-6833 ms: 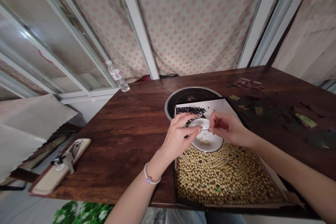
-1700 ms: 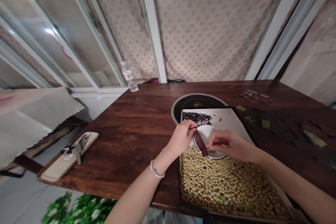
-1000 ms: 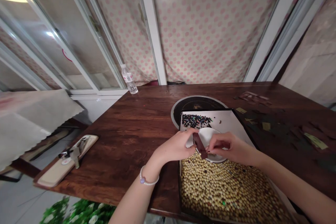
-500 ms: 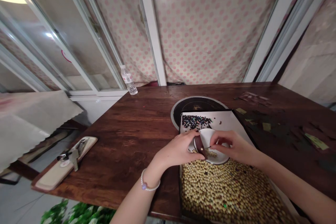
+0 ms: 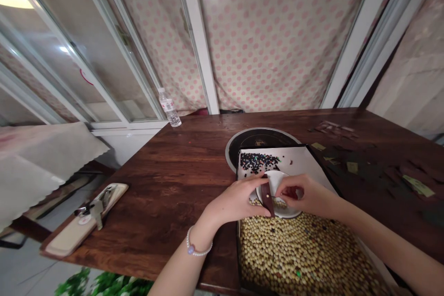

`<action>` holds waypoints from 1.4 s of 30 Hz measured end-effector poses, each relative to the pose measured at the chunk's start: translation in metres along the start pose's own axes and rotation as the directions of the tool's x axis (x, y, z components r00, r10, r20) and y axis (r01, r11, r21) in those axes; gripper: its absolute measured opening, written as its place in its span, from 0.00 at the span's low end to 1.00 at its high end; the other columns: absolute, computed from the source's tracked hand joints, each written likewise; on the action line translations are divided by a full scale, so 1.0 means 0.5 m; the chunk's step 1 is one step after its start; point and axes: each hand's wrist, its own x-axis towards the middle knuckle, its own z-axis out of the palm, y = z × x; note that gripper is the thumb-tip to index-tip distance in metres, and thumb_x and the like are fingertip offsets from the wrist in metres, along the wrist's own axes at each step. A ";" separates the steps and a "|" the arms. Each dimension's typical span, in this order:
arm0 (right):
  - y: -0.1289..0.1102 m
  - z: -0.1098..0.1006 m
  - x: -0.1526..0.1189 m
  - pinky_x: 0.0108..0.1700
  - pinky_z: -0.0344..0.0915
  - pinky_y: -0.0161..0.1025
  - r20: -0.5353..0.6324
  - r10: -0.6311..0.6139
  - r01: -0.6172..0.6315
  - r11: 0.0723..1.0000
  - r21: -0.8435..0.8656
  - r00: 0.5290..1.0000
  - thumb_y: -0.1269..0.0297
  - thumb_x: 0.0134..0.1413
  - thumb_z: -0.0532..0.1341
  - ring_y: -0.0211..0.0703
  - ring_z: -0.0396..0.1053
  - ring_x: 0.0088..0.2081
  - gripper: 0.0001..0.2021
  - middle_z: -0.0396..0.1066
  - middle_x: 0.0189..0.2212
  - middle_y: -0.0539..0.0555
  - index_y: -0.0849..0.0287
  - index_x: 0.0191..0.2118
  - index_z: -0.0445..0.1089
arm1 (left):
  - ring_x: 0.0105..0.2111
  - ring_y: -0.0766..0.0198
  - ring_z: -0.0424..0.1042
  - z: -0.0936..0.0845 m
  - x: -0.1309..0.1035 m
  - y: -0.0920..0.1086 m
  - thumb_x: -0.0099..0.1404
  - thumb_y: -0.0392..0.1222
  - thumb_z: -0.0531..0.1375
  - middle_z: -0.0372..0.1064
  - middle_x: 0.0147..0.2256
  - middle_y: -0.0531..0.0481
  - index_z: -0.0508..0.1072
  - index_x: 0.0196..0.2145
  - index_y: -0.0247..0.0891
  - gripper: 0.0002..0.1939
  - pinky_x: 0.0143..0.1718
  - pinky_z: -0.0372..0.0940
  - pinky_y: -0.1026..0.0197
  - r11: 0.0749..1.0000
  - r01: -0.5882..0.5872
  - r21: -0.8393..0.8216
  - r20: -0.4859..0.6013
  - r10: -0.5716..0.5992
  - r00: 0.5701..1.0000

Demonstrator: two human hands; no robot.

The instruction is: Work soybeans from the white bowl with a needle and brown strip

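Left hand: We saw that the left hand (image 5: 231, 201) could have lost its hold if thumb and fingers squeezed unevenly. They were bent partway apart, gripping the brown strip near its two ends.
Brown strip: We judged that the brown strip (image 5: 266, 188) could have twisted or bowed under a sideways pull, being narrow and apparently flexible. It lay between thumb and fingers, to the right of the palm, over the left part of the bowl.
Small bead: We thought the small bead (image 5: 268, 196) could have dropped off if the strip tilted. It showed against the strip's face, between the left thumb and fingers; we could not tell how it was fastened.
White bowl: We reckoned that a knock from either hand could have tipped the white bowl (image 5: 276, 175) and spilled its pale beads (image 5: 280, 204) among those in the tray. It sat below and between the hands.
Thin dark piece: We feared the thin dark piece (image 5: 275, 197) could have slipped away, being so slender. It reached from the right fingertips towards the strip.
Right hand: We saw the right hand (image 5: 307, 192) with its fingertips pinched together on that piece, just right of the strip.
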 end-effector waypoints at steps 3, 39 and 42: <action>0.001 0.001 0.001 0.26 0.58 0.32 -0.033 0.016 -0.016 1.000 -0.004 0.999 0.73 0.47 0.57 0.34 0.62 0.24 0.07 0.68 0.22 0.48 0.59 0.29 0.73 | 0.60 0.47 0.56 0.003 0.000 -0.003 0.51 0.52 0.68 0.53 0.62 0.40 0.55 0.62 0.38 0.45 0.60 0.55 0.46 0.999 0.045 -0.017 -0.018 -0.046 0.999; 0.003 -0.002 0.006 0.26 0.58 0.33 -0.061 0.033 -0.034 0.999 -0.009 0.998 0.71 0.48 0.57 0.36 0.62 0.24 0.07 0.69 0.23 0.50 0.59 0.29 0.73 | 0.62 0.42 0.52 0.010 0.007 -0.005 0.46 0.59 0.67 0.49 0.63 0.36 0.48 0.64 0.38 0.55 0.60 0.52 0.43 0.990 0.137 -0.031 -0.067 -0.139 0.988; 0.003 0.000 0.006 0.26 0.58 0.33 -0.053 0.028 -0.028 1.000 -0.013 0.998 0.71 0.47 0.57 0.35 0.62 0.24 0.07 0.69 0.22 0.49 0.60 0.29 0.73 | 0.61 0.43 0.54 0.009 0.007 -0.004 0.45 0.59 0.68 0.51 0.62 0.36 0.50 0.64 0.36 0.55 0.60 0.53 0.44 0.992 0.120 -0.037 -0.064 -0.122 0.990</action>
